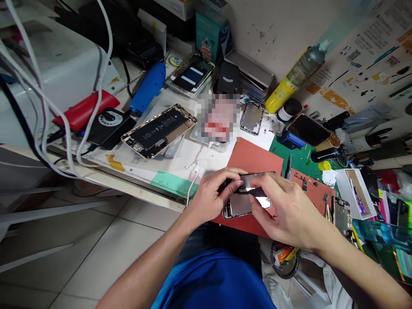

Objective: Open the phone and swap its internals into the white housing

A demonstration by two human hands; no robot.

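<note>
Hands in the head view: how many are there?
2: the left hand at the upper left of the phone panel, the right hand at its right side. No others show.

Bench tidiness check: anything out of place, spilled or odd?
Yes: loose bits lie scattered on the red mat by the right hand, unsorted, maybe easily lost. The wall looks speckled and stained. No spill visible; the pixelated patch can't be judged.

Single head-worn view, facing forward and down over bench (137, 167); hands (285, 206) close, below centre; wall (273, 30) at top right.
</note>
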